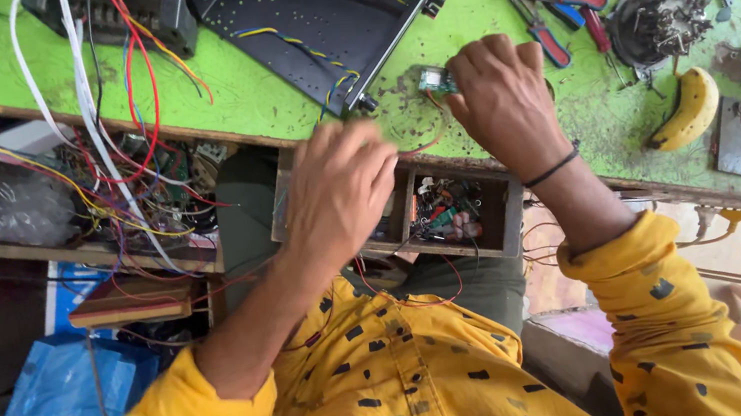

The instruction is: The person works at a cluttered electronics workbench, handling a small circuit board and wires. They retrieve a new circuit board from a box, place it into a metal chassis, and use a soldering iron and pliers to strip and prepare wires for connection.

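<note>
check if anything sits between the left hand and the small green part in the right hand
Nothing solid shows between them. The left hand, blurred, is beside the small green part pinched in the right hand; only a thin red wire loops through the gap.

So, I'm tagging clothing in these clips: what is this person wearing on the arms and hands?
Both arms wear yellow sleeves with small dark dashes, pushed up to about the elbow. The right hand has a thin black band at the wrist. The left hand is bare: no gloves, no rings visible.
</note>
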`<state>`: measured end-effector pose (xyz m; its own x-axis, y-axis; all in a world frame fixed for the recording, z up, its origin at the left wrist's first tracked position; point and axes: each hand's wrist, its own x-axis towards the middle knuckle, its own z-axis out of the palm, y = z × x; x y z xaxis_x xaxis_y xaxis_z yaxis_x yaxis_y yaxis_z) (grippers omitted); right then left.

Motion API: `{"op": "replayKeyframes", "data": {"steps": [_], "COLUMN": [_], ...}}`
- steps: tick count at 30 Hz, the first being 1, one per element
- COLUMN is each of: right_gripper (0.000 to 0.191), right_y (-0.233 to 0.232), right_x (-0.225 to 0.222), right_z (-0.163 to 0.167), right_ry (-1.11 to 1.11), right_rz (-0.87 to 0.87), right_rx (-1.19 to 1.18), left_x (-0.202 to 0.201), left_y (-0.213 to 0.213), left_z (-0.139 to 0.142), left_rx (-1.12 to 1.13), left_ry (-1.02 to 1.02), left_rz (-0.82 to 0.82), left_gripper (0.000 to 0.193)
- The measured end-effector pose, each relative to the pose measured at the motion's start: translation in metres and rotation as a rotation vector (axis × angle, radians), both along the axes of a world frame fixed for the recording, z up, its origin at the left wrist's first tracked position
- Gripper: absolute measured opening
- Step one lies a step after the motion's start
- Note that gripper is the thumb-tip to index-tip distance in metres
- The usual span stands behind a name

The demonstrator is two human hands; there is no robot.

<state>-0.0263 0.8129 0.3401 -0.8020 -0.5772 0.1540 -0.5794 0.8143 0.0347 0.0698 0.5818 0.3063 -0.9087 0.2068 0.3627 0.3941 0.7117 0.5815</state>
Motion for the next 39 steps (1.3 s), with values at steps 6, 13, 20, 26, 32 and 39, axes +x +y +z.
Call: {"op": "replayKeyframes", "data": {"steps": [6,13,20,26,32,39], "right_gripper": [0.032,0.040,0.039,0.039,0.040,0.044], "right_y": [0.050,0.080,0.106,0.170,0.198,0.204], "right_x": [0.038,0.079,0.081,0.073,0.074,0.077], "right_z": [0.082,0.118,0.119,0.119,0.121,0.131], "right_ry": [0.018,0.004,-0.137,-0.021,-0.010,-0.008], "right_rz": [-0.217,-0.179,-0.250,-0.287,-0.334,-0.389], "right_rx": [-0.609,-0.611,-0.693,-0.663,-0.639,-0.569], "left_x": [-0.065,-0.116,-0.134,-0.160,-0.168,-0.189], "left_y": [0.047,0.093,0.137,0.173,0.177,0.168], "left_z": [0.050,0.062,0.084,0.086,0.086,0.071], "left_rx": [-0.094,-0.291,-0.184,0.100,0.518,0.561], "left_ry": [0.194,-0.034,-0.257,0.279,-0.776,-0.883], "left_rz": [0.039,-0.075,-0.036,-0.102,-0.242,-0.392], "left_gripper": [0.010,0.012,0.014,0.045,0.028,0.034]}}
